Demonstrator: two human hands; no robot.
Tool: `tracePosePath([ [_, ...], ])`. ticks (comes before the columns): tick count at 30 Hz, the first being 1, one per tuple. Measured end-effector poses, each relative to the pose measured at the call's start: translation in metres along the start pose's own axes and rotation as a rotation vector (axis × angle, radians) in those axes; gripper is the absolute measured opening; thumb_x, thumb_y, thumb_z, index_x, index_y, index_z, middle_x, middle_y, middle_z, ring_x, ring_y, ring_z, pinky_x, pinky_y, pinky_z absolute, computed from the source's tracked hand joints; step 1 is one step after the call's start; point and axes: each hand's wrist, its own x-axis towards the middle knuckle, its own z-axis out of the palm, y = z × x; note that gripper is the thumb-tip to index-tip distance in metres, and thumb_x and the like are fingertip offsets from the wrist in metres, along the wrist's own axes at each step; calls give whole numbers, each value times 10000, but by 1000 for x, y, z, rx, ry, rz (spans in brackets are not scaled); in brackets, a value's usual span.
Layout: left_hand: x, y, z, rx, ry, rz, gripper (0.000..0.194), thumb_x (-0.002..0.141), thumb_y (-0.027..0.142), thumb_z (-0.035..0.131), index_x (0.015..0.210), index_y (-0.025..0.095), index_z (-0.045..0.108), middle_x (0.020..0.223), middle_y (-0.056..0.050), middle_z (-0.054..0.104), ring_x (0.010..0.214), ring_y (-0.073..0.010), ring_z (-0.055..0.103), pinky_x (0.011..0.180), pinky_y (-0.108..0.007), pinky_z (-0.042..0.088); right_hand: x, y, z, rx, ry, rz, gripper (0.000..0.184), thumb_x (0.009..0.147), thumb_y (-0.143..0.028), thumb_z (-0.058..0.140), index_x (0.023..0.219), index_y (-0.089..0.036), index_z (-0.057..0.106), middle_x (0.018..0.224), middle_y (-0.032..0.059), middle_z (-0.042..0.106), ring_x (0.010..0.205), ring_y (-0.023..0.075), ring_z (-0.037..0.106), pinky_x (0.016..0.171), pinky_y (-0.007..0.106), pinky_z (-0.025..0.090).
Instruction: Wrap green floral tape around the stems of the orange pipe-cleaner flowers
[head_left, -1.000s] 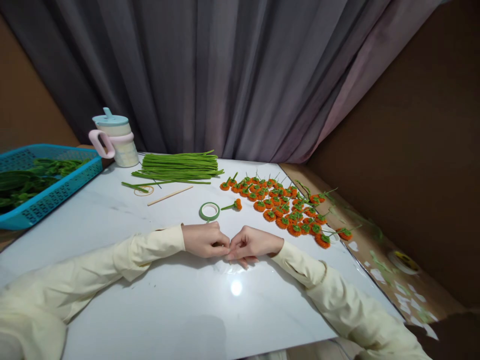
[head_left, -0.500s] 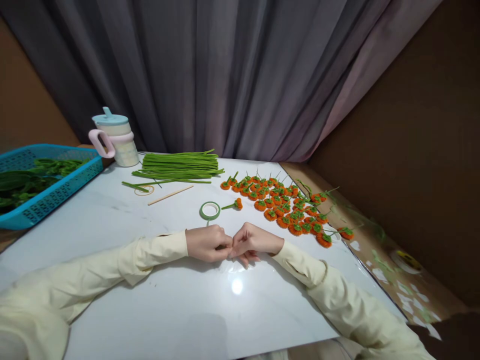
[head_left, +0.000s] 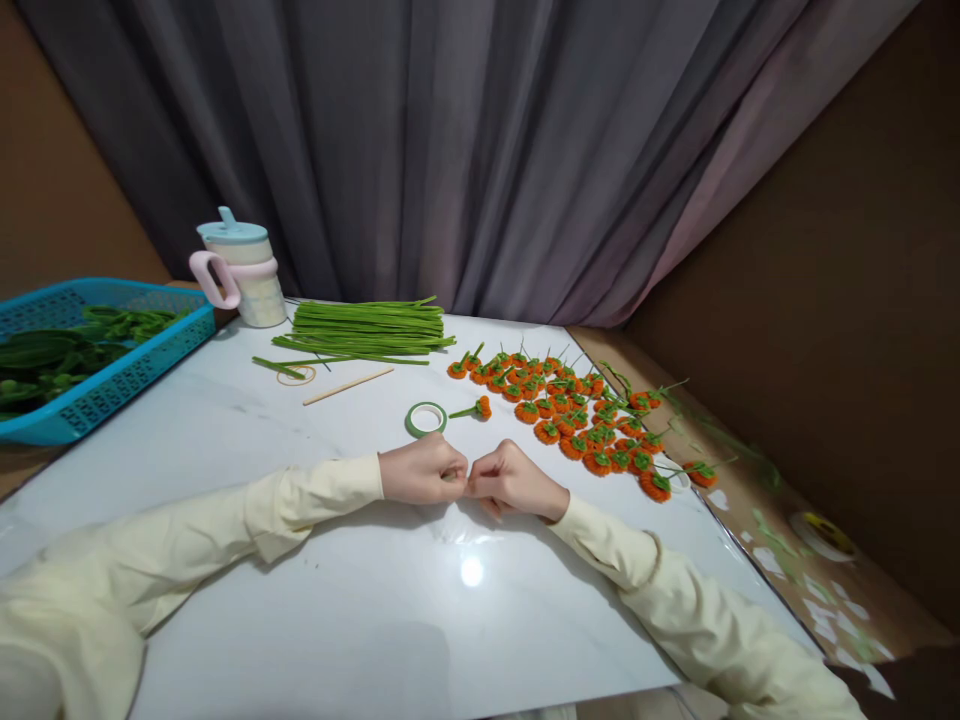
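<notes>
Fingertip to fingertip over the table, my left hand (head_left: pixel 424 470) and my right hand (head_left: pixel 519 482) are both closed in a pinch. Whatever lies between the fingers is hidden or too small to name. Just behind my left hand lies a roll of green tape (head_left: pixel 409 421), its near edge partly covered by that hand. A single orange flower head (head_left: pixel 484 407) on a short green stem rests right of the roll. Several more orange flower heads with green bases (head_left: pixel 573 447) spread across the right side, beyond my right hand.
Long green stems (head_left: pixel 367 328) lie bundled at the back, with a thin wooden stick (head_left: pixel 349 386) and a rubber band (head_left: pixel 285 376) in front. A lidded cup (head_left: pixel 262 300) and a blue basket (head_left: pixel 127 400) of green leaves stand left. Paper scraps (head_left: pixel 821 620) litter the right side.
The view has shifted slightly, so the table things sit a little further right. My hands stay together, a bit nearer the tape roll, and my right fingers have curled in more.
</notes>
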Motion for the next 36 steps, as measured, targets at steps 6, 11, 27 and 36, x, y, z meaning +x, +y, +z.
tracePosePath([
  [6,1,0,1,-22,-4,-70,178,664,115,474,498,140,416,454,67,358,450,-57,324,454,-169,251,0,3,0,-204,70,-140,286,692,-161,491,408,-134,500,339,-39,476,319,36,341,361,148,288],
  [11,3,-6,0,-17,35,-130,190,645,72,477,479,142,417,444,60,378,457,-66,341,469,-182,263,-4,3,7,-344,86,-214,307,730,-191,472,426,-151,494,356,-33,473,341,48,352,401,160,317],
  [27,1,-10,-13,-708,57,-305,297,775,369,530,677,96,591,333,69,418,278,-43,297,365,-186,249,-60,-30,-20,-423,136,-80,396,839,-490,503,772,-132,656,601,36,647,400,88,553,496,197,423],
  [36,1,-23,-1,-979,83,-277,427,782,452,532,710,42,628,349,8,482,278,-60,351,361,-200,264,-217,27,-32,-274,518,413,420,752,-619,506,822,-229,647,683,142,650,427,125,541,373,230,370],
])
